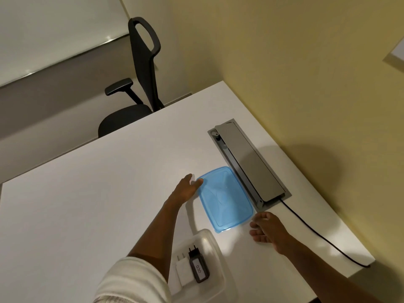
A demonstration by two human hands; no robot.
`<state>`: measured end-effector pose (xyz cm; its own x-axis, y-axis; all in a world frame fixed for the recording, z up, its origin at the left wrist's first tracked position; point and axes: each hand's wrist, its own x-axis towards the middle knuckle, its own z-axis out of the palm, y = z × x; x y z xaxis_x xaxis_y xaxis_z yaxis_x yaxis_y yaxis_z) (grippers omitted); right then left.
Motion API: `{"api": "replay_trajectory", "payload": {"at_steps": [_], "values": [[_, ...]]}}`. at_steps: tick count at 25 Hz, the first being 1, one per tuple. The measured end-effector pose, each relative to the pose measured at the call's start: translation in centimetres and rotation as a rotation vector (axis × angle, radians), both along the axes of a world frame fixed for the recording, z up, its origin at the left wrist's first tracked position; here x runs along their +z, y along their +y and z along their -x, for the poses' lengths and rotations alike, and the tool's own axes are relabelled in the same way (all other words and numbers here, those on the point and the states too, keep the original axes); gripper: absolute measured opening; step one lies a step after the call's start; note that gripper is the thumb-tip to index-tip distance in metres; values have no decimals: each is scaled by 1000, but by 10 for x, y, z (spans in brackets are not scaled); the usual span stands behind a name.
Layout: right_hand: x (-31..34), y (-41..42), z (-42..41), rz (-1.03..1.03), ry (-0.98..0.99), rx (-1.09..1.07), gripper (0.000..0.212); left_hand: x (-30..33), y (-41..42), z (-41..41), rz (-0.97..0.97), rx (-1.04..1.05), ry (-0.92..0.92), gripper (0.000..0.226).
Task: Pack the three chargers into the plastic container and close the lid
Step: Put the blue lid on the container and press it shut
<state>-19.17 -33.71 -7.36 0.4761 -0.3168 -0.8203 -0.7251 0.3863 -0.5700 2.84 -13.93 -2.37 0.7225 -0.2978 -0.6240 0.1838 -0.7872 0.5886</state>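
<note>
Two bare hands reach across a white rectangular table in the single head view. A translucent blue rectangular plastic lid lies flat on the table, just beside a grey metal cable hatch set into the tabletop to its right. The left hand rests at the lid's far-left corner with fingers spread open, fingertips touching the rim, nothing gripped. The right hand hovers near the lid's near-right corner, fingers loosely curled and apart, holding nothing and not quite touching it.

Nearer the camera sits a clear rectangular plastic container, uncovered, partly hidden by the left forearm and its white sleeve. Inside lie a black charger with a white label and, touching it on the left, a white charger (a third cannot be made out). A black cable runs from the hatch along the table's right edge. A black office chair stands beyond the far-left side.
</note>
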Motion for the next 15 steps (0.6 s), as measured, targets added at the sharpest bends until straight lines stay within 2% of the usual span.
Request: {"api": "replay_trajectory", "payload": {"at_steps": [11,15], "values": [[5,8,-11,-6,-17,-1,23,-12,-14,-3,-26,-66,4,72],[11,13,-12,17,-17,15,23,-8,-7,1,-61,-68,-54,68]]}}
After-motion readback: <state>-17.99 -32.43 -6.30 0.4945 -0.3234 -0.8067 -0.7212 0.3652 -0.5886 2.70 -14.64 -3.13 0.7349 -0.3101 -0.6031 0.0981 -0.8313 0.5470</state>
